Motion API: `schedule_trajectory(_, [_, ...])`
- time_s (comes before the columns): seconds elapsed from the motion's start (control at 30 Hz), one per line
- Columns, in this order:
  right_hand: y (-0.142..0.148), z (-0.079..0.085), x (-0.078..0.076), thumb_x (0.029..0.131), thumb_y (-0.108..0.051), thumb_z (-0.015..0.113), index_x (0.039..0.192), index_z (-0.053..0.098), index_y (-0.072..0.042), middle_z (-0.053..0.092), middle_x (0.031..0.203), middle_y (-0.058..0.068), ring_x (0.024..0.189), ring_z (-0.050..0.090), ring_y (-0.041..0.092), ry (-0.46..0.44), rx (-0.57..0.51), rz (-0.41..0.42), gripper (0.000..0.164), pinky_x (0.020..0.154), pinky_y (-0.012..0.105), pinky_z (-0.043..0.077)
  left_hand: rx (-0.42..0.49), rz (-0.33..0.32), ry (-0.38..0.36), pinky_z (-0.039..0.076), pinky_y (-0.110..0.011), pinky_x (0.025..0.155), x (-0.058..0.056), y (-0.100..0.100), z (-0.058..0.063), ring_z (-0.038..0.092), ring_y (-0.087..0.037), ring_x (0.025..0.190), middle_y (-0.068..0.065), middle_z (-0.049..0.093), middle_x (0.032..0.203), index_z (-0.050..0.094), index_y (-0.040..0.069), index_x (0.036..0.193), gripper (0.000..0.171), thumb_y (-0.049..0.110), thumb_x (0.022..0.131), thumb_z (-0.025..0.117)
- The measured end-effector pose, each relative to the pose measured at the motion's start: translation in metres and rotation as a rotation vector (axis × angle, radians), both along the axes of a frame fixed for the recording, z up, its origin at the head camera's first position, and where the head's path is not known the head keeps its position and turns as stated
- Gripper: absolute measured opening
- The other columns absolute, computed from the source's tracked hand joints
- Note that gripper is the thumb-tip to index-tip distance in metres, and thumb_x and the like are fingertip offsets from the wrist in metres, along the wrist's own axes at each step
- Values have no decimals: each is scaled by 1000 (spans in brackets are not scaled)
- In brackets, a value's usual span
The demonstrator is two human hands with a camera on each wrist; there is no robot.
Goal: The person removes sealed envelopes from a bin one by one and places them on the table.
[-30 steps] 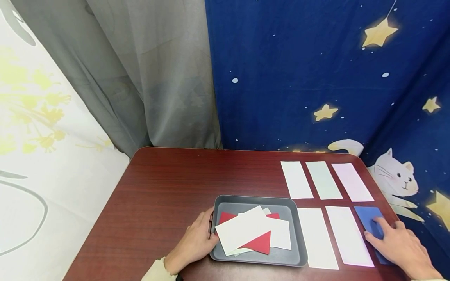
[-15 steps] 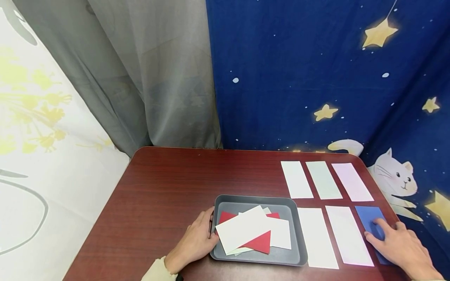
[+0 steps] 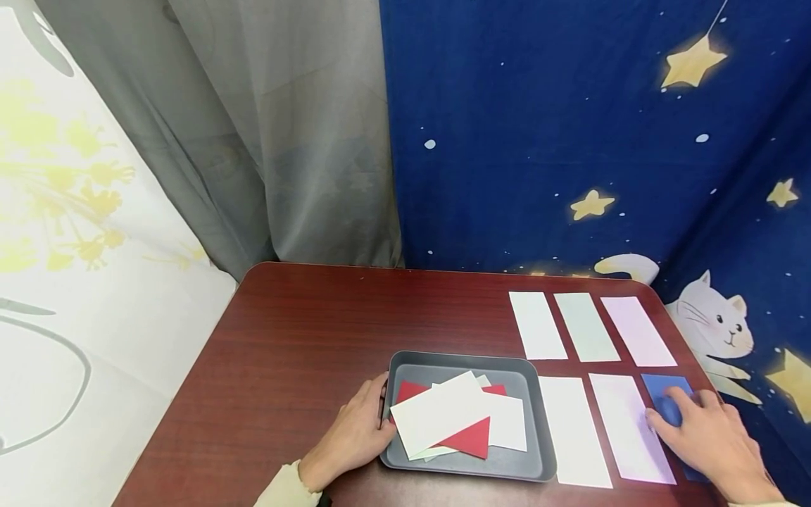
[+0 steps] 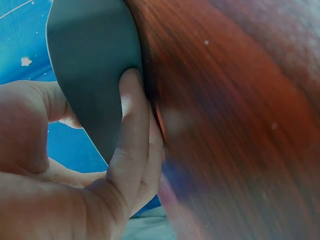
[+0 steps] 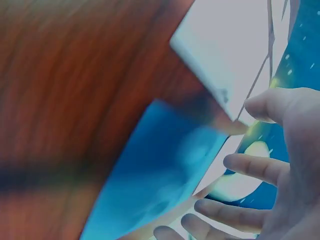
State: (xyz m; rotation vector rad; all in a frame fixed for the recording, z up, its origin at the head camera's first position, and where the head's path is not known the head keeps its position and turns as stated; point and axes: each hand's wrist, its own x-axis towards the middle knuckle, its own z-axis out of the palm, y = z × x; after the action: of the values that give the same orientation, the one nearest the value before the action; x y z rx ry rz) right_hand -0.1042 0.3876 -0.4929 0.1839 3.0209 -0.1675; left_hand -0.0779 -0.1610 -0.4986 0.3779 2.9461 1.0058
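My left hand (image 3: 351,433) grips the left side of a grey tray (image 3: 522,466), with several fingers against its outer wall (image 4: 92,55) in the left wrist view. White, red and pale green cards lie crossed in the tray; a white card (image 3: 440,415) is on top. At the far right, my right hand (image 3: 712,436) is over a blue card (image 3: 657,386) and covers much of it in the head view. From the right wrist, its fingers (image 5: 250,167) are spread apart with nothing between them, beside the blue card (image 5: 155,170).
Two rows of cards lie right of the tray. The back row has a white card (image 3: 537,325), a pale green one (image 3: 586,327) and a pale pink one (image 3: 638,331). Two whitish cards (image 3: 573,429) fill the front row beside the blue one. Curtains hang behind the wooden table (image 3: 304,338).
My right hand has shifted slightly left and up over the blue card. My left hand stays on the tray. The head view has turned a little.
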Motion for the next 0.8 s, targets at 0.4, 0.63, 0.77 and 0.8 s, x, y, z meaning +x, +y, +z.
schedule_trajectory(0.4, [-86,18,-2,86,-58,67,129,57,-11,48,123,27,106,42,52,190,-58,215,64,61,73,43,6,-2,16,47,-35,74,1,0,1,57,-11,93,1,56,113,41,6,146,74,11,76,65])
schedule_trajectory(0.63, [-134,22,-6,83,-51,72,124,63,-15,53,121,20,105,48,42,286,-64,312,56,61,62,50,1,-2,13,48,-36,75,1,1,1,57,-13,93,0,56,113,41,6,146,74,10,76,65])
schedule_trajectory(0.77, [-156,23,-7,83,-49,72,122,64,-18,55,118,14,102,52,36,321,-119,359,51,60,56,51,-3,-1,12,48,-36,75,1,1,1,57,-12,93,0,56,113,41,6,146,74,11,76,66])
schedule_trajectory(0.8, [-161,23,-7,83,-49,72,123,64,-19,55,118,12,101,52,34,318,-133,368,50,60,55,52,-3,0,12,48,-36,75,1,1,1,57,-12,93,0,56,113,41,6,146,74,11,76,66])
